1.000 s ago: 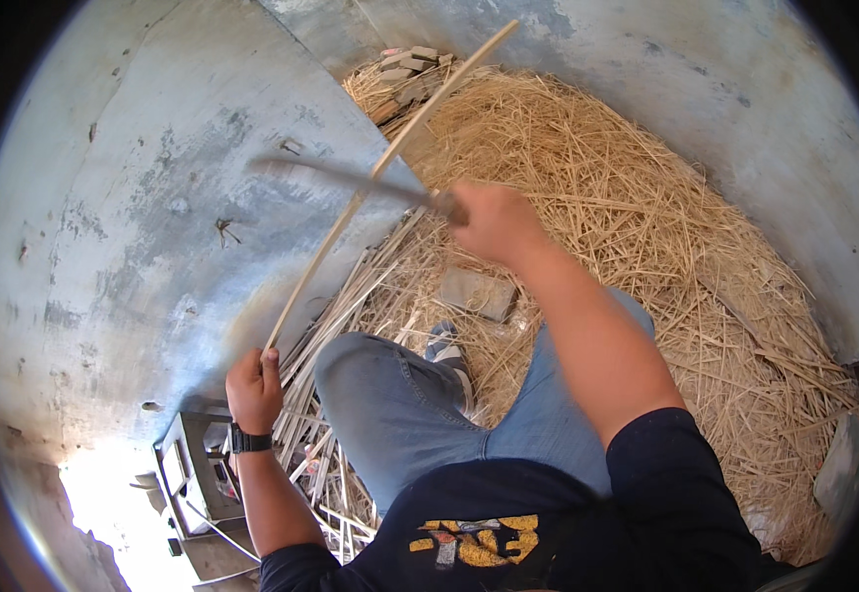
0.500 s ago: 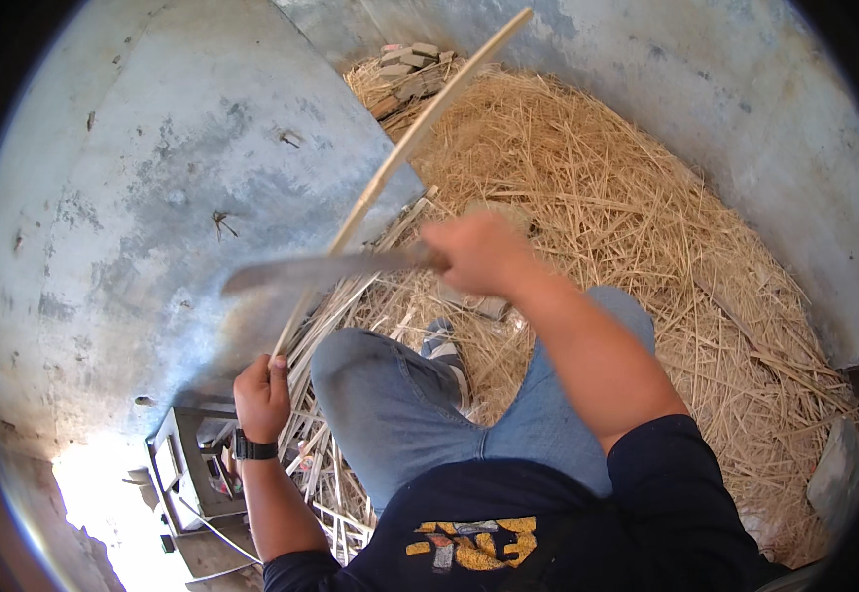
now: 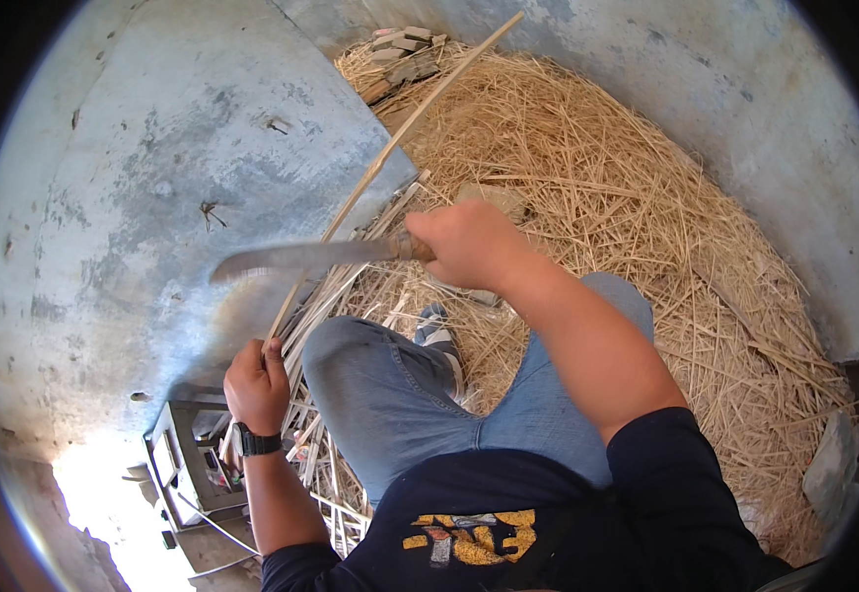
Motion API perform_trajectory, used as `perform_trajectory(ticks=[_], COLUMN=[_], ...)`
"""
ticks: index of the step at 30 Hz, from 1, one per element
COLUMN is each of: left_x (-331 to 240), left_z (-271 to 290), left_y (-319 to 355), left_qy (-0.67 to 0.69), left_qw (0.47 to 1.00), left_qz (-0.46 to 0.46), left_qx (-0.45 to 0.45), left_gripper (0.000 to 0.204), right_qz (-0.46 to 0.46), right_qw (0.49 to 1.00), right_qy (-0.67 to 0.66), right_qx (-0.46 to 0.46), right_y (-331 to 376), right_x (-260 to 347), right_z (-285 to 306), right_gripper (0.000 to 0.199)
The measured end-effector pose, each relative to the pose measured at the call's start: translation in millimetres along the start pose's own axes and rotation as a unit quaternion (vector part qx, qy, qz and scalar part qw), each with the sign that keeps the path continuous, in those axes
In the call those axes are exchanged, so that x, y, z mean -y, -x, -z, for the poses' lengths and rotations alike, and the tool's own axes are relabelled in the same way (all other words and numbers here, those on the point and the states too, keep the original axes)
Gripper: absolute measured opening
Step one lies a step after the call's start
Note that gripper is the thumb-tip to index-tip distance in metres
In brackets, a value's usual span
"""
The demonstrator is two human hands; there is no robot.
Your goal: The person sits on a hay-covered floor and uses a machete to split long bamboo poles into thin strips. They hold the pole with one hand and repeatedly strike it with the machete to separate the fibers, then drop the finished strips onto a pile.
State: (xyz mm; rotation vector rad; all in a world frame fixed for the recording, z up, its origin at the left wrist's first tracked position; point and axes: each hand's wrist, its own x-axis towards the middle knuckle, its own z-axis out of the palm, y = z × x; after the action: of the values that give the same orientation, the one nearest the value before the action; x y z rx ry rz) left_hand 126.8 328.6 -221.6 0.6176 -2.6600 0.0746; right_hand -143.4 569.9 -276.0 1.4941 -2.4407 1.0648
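My left hand point(image 3: 258, 387) is closed around the near end of a long, thin bamboo strip point(image 3: 387, 155). The strip slants up and away to the right, its far end in the air. In my right hand point(image 3: 467, 244) is the handle of a large curved knife point(image 3: 313, 258), its broad blade pointing left. The blade crosses over the strip a little beyond my left hand. Whether blade and strip touch, I cannot tell. Below them a bundle of pale strips point(image 3: 316, 314) lies beside my left knee.
Straw-like shavings point(image 3: 587, 178) cover the floor ahead and to the right. Blue-grey walls point(image 3: 153, 197) stand left and far. Bricks point(image 3: 405, 49) are stacked in the far corner. A dark metal-framed box point(image 3: 193, 464) sits near my left forearm, and a grey stone point(image 3: 832, 469) lies at the right.
The knife and my right hand have shifted slightly left and up in the picture. The strip has tilted a little lower, with both hands keeping their hold.
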Motion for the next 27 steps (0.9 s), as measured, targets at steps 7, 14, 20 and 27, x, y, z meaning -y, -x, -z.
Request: perform_trajectory(ticks=[7, 14, 20, 27], left_x=[15.4, 7.5, 7.3, 23.1], left_z=[4.2, 1.7, 6.6, 18.2], left_y=[10.0, 9.7, 6.4, 19.7], left_qy=[-0.077, -0.033, 0.088, 0.093], left_qw=[0.995, 0.996, 0.995, 0.993], left_qz=[-0.014, -0.038, 0.003, -0.003], left_qx=[-0.067, -0.068, 0.055, 0.066], left_gripper=[0.027, 0.031, 0.041, 0.045], right_qz=[-0.192, -0.168, 0.038, -0.150], right_qw=[0.981, 0.985, 0.998, 0.984], right_qy=[-0.028, -0.029, 0.007, -0.082], right_qx=[-0.018, 0.017, 0.040, -0.050], right_y=[-4.8, -3.2, 0.0, -5.0], right_x=[-33.9, -32.3, -2.9, -44.1], right_z=[31.8, 25.5, 1.4, 23.4], right_gripper=[0.023, 0.025, 0.020, 0.021])
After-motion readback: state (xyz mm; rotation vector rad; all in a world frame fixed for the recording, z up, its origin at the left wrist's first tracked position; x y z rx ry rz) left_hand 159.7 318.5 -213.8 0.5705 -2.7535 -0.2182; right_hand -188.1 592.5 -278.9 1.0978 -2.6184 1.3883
